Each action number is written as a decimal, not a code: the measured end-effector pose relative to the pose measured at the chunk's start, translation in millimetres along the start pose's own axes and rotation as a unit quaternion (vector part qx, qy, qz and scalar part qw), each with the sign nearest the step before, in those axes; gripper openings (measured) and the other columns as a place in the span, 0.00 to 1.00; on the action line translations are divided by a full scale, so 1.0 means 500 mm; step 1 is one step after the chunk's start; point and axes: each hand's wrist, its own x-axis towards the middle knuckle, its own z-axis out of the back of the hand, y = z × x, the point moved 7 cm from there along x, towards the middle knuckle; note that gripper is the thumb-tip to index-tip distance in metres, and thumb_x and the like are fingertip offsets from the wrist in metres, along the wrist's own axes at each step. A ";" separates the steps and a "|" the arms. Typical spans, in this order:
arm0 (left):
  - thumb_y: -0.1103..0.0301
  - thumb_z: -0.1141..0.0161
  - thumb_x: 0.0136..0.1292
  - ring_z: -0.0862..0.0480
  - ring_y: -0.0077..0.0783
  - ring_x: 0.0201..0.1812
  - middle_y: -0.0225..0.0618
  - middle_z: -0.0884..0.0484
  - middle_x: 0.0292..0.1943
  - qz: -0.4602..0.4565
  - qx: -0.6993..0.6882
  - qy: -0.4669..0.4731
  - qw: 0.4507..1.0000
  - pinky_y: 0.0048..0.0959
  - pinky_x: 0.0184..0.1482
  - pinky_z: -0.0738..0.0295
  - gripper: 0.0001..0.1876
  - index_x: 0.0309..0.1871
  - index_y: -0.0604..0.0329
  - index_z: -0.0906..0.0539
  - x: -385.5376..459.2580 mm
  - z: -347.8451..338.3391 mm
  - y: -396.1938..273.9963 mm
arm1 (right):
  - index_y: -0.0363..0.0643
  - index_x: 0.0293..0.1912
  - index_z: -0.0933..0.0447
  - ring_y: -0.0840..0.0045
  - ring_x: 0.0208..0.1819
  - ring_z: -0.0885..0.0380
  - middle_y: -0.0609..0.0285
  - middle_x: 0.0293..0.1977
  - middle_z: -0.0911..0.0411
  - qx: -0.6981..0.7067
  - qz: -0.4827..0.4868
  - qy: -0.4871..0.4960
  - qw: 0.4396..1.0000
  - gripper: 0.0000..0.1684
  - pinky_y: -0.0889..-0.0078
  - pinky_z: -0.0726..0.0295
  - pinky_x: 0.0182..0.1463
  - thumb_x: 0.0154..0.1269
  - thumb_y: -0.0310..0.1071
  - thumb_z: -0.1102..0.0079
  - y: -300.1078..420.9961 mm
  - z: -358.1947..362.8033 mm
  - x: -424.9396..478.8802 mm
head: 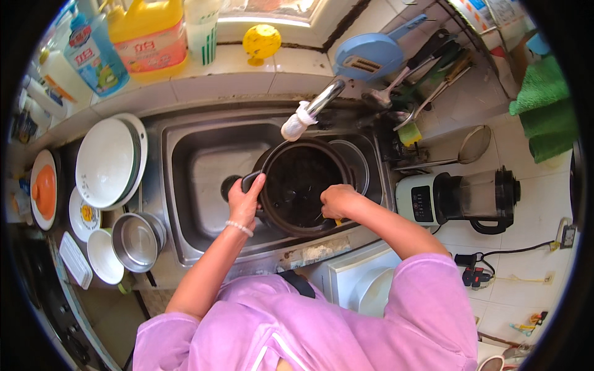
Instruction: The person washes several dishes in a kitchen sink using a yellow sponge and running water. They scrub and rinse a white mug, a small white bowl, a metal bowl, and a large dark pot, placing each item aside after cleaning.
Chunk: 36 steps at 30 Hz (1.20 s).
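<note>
A dark deep cooking pot (301,185) is tilted in the stainless steel sink (213,176), over the divider between its basins. My left hand (243,204), with a beaded bracelet at the wrist, grips the pot's side handle (250,180). Fingers curled, my right hand (341,201) reaches in at the pot's near right rim. Under those fingers shows a bit of a yellow sponge-like thing (338,221), mostly hidden. Above the pot's far rim hangs the faucet (325,97), its spout wrapped in white cloth (297,124). A round metal-rimmed vessel (355,162) sits behind the pot's right side.
Stacked white bowls (104,162) and a steel saucepan (134,241) stand left of the sink. A blender (464,199) lies to the right, near a mesh strainer (474,144). Detergent bottles (148,41) line the back ledge. Utensils (417,74) hang at the back right.
</note>
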 end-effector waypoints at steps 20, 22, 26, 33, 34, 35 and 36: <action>0.55 0.41 0.61 0.44 0.11 0.16 0.15 0.39 0.15 0.072 0.000 0.034 0.997 0.16 0.19 0.51 0.13 0.27 0.48 0.30 0.024 0.062 0.033 | 0.40 0.40 0.30 0.82 0.12 0.32 0.62 0.20 0.30 0.701 -0.076 -0.271 0.655 0.13 0.77 0.23 0.15 0.62 0.36 0.60 -0.333 -0.182 0.159; 0.56 0.42 0.61 0.44 0.11 0.16 0.16 0.39 0.16 0.073 -0.007 0.041 0.996 0.15 0.19 0.51 0.12 0.27 0.48 0.30 0.028 0.062 0.032 | 0.41 0.43 0.29 0.78 0.14 0.29 0.58 0.22 0.28 0.657 -0.092 -0.260 0.701 0.14 0.75 0.23 0.15 0.61 0.36 0.58 -0.312 -0.211 0.172; 0.57 0.43 0.62 0.44 0.11 0.16 0.16 0.39 0.16 0.076 0.000 0.048 0.996 0.14 0.19 0.51 0.11 0.28 0.49 0.29 0.037 0.062 0.030 | 0.42 0.50 0.30 0.72 0.27 0.22 0.55 0.29 0.23 0.434 -0.179 -0.381 0.797 0.21 0.71 0.21 0.25 0.59 0.41 0.51 -0.322 -0.241 0.174; 0.56 0.41 0.61 0.42 0.12 0.16 0.17 0.38 0.17 0.068 -0.022 0.044 0.996 0.14 0.19 0.49 0.13 0.26 0.49 0.30 0.048 0.083 0.037 | 0.42 0.45 0.30 0.84 0.26 0.31 0.67 0.24 0.30 0.750 0.086 -0.271 0.598 0.22 0.81 0.29 0.34 0.64 0.51 0.52 -0.177 -0.068 0.024; 0.56 0.40 0.59 0.42 0.13 0.15 0.18 0.38 0.16 0.076 -0.026 0.026 0.996 0.15 0.18 0.48 0.14 0.25 0.49 0.31 0.053 0.092 0.043 | 0.43 0.44 0.30 0.85 0.25 0.32 0.68 0.23 0.31 0.731 0.144 -0.269 0.610 0.21 0.82 0.30 0.33 0.65 0.51 0.53 -0.149 -0.040 0.007; 0.56 0.39 0.59 0.42 0.13 0.15 0.18 0.38 0.16 0.082 -0.033 0.023 0.996 0.15 0.18 0.48 0.15 0.25 0.49 0.31 0.055 0.100 0.041 | 0.39 0.47 0.30 0.78 0.31 0.27 0.59 0.29 0.26 0.668 0.127 -0.323 0.659 0.27 0.74 0.28 0.41 0.61 0.53 0.48 -0.142 -0.038 0.014; 0.56 0.39 0.59 0.42 0.14 0.15 0.18 0.38 0.16 0.090 -0.040 0.024 0.995 0.16 0.18 0.47 0.15 0.24 0.49 0.31 0.056 0.100 0.040 | 0.39 0.49 0.31 0.75 0.34 0.27 0.56 0.32 0.25 0.598 0.096 -0.451 0.656 0.27 0.73 0.29 0.44 0.60 0.52 0.46 -0.141 -0.025 -0.003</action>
